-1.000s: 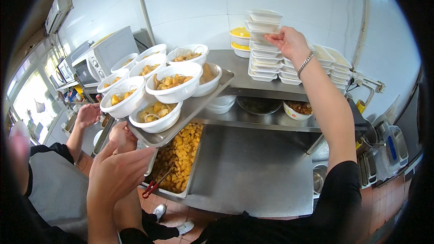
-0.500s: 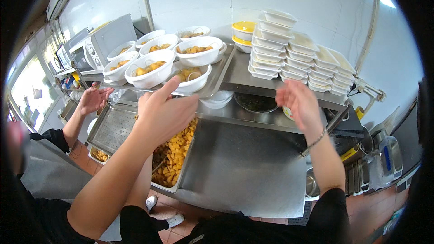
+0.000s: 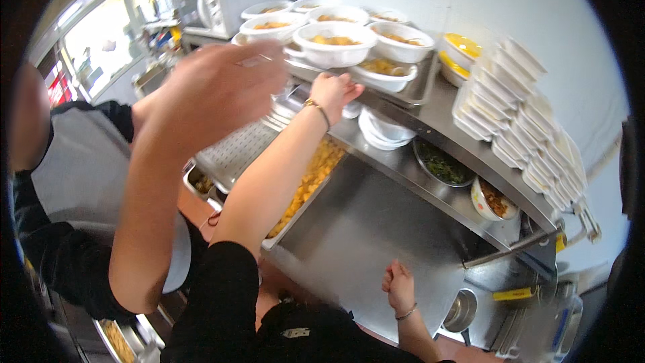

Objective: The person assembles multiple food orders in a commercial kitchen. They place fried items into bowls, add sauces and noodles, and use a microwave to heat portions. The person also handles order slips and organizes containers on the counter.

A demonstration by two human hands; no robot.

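White bowls [image 3: 332,58], oval and wide-rimmed, are packed tight on that metal tray [image 3: 424,84] by the upper steel shelf [image 3: 443,111], each showing golden-brown chunky food. Your left hand [image 3: 334,96] is at the tray's front edge, can't tell if it's gripping. Your right [image 3: 399,285] is loosely curled over the counter [image 3: 376,228], apparently empty.
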